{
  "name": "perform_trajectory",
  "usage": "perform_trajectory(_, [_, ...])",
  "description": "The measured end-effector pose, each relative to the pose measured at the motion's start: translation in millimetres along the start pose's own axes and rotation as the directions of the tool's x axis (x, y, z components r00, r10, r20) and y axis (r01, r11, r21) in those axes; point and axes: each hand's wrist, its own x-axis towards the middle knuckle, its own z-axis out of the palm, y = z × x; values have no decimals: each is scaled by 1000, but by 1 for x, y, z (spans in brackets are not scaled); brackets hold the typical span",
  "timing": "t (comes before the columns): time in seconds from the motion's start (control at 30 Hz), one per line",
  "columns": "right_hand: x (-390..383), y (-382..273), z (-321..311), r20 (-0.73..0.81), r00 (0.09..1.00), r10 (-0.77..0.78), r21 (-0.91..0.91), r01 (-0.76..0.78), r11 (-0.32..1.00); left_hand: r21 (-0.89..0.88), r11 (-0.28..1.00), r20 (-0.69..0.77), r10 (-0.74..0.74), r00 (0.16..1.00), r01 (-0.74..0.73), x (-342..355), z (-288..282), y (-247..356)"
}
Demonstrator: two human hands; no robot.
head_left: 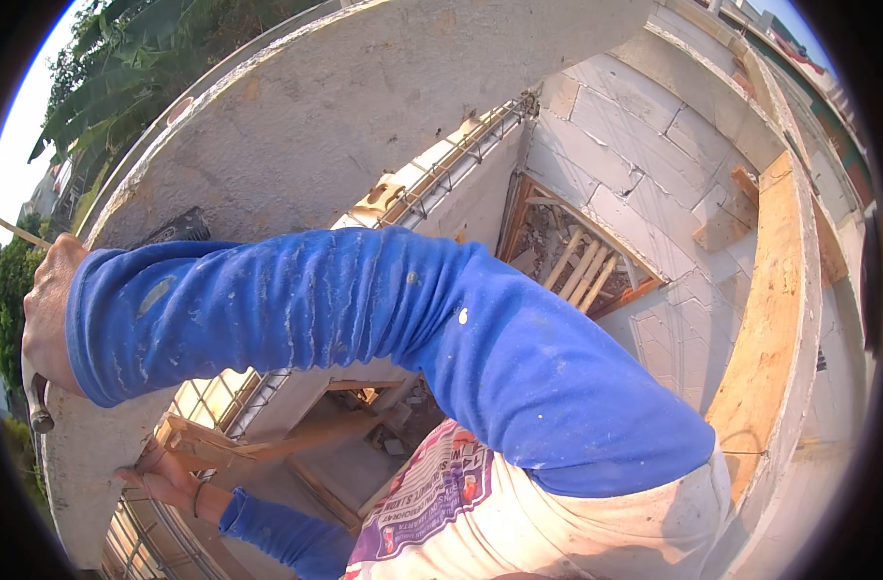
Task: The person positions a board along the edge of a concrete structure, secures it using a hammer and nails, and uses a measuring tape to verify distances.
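Observation:
My right arm in a blue, plaster-spotted sleeve reaches across the view to the far left. There my right hand is closed in a fist over the outer edge of a grey concrete slab. A hammer seems to be in it, its rounded metal end showing below the fist; the rest is hidden. Lower down, my left hand touches the slab's inner edge, thumb stretched out and apart from the fingers. Just beside it are wooden boards. A dark ridged object lies on the slab, partly behind my sleeve.
Steel rebar cages run along the wall top. Below is a deep drop with a wood-framed opening and loose wooden slats. A block wall and a long plank stand at right. Trees rise beyond the slab.

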Motion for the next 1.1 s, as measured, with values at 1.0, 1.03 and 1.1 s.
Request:
perform_trajectory(1.0, [9,33,4,-457,862,-218,-112,188,976,-103,994,-160,25,987,-42,-55,81,-6])
perform_trajectory(1.03, [8,35,-2,-339,922,-187,12,203,979,-113,993,-64,-40,997,33,-55,76,-7])
perform_trajectory(1.1, [3,40,6,-283,955,-93,117,130,984,-95,995,-90,-47,995,38,-60,80,-15])
